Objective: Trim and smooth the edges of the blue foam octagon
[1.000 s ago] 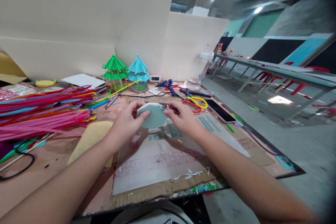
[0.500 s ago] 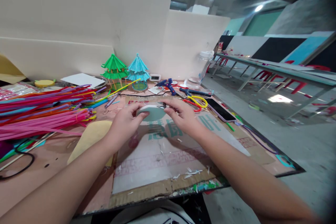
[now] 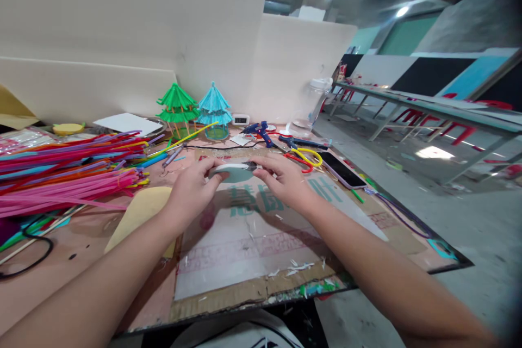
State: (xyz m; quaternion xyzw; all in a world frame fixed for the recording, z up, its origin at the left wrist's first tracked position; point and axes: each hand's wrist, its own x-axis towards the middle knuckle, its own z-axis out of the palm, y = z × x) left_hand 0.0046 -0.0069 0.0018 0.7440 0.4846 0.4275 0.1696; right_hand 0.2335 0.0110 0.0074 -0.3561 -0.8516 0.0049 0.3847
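Note:
A pale round disc (image 3: 234, 175), greenish-white with a white rim, is held up above a whitish sheet (image 3: 244, 247) printed with green characters. My left hand (image 3: 198, 182) pinches the disc's left edge between thumb and fingers. At its right edge, my right hand (image 3: 283, 176) is closed around a small dark object (image 3: 252, 165), mostly hidden by the fingers; its kind cannot be made out. Cardboard (image 3: 220, 303) lies under the sheet. White shavings (image 3: 299, 268) are scattered along the near edge. To the left of the sheet is a yellowish piece (image 3: 141, 212).
Bundled pipe cleaners (image 3: 69, 174) fill the left side. Green (image 3: 178, 103) and blue (image 3: 213, 104) roofed models stand at the back. Beyond my right hand lie a glue gun (image 3: 261, 131), yellow-and-red-handled scissors (image 3: 308, 156) and a phone (image 3: 342, 169). A clear bottle (image 3: 312, 106) stands behind.
The disc has tilted, so its face looks narrower and its rim shows more. My right fingers and the dark object have shifted slightly along its edge. Both hands keep their hold.

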